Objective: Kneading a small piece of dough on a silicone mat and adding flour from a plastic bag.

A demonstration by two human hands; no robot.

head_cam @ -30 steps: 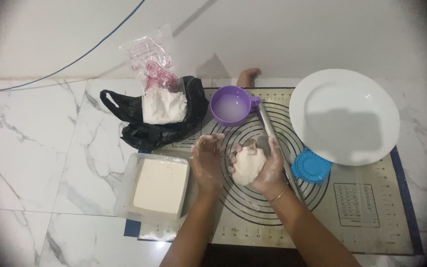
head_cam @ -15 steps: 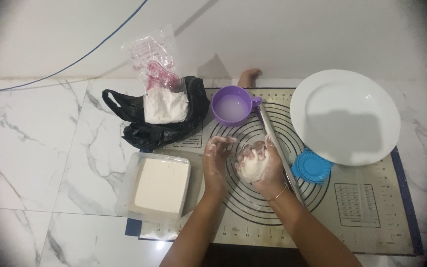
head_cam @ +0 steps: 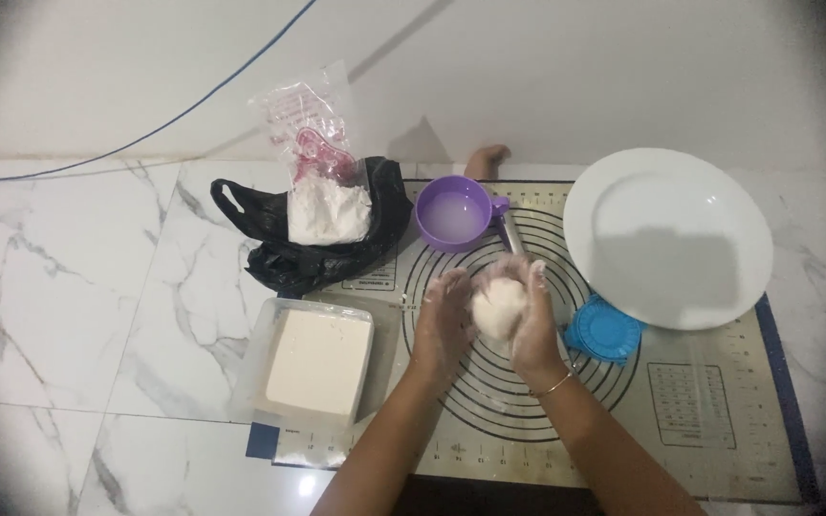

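Observation:
A white ball of dough [head_cam: 499,308] is held between both palms above the ringed baking mat [head_cam: 700,420]. My left hand [head_cam: 444,323] presses its left side. My right hand [head_cam: 535,320], with a thin bangle at the wrist, cups its right side. Both hands are dusted with flour. A metal rolling pin [head_cam: 511,231] lies on the mat just beyond my fingers, partly hidden by them.
A purple cup of cloudy water [head_cam: 456,213] stands at the mat's far edge. A large white plate [head_cam: 666,234] sits at the right, a blue round mould [head_cam: 604,330] beside it. At the left are a clear tray of white filling [head_cam: 317,361] and a flour bag [head_cam: 322,186] on a black bag [head_cam: 289,258].
Both hands have lifted the dough off the mat and now hold it between the palms, slightly farther from me than before.

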